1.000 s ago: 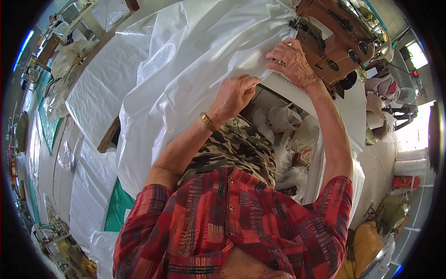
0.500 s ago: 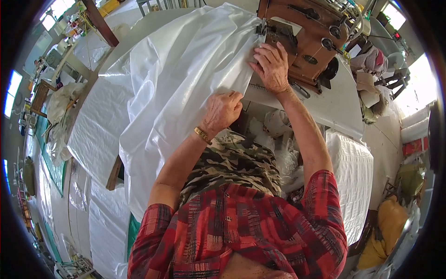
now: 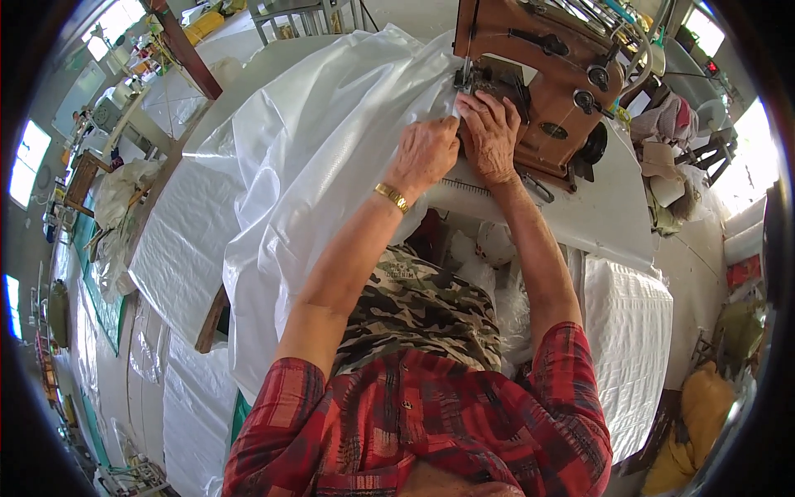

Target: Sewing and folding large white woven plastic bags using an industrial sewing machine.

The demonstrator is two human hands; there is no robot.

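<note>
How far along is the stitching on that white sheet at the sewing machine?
Done: the edge of the white woven plastic sheet sits at the needle of the brown sewing machine. In hand: the left hand pinches the sheet's edge and the right hand presses it flat beside the needle. Left: most of the sheet is bunched on the table, apparently unfed; finished seam length cannot be told.

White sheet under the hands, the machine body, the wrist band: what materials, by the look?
White sheet: likely woven plastic sacking, semi-glossy; it crinkles stiffly and shines in patches. Sewing machine: probably painted cast metal, orange-brown, with worn dark spots and metal knobs. Bracelet on the left hand: gold-coloured metal links, shiny; real gold or plated cannot be told. The right hand presses the sheet's edge beside the needle.
</note>
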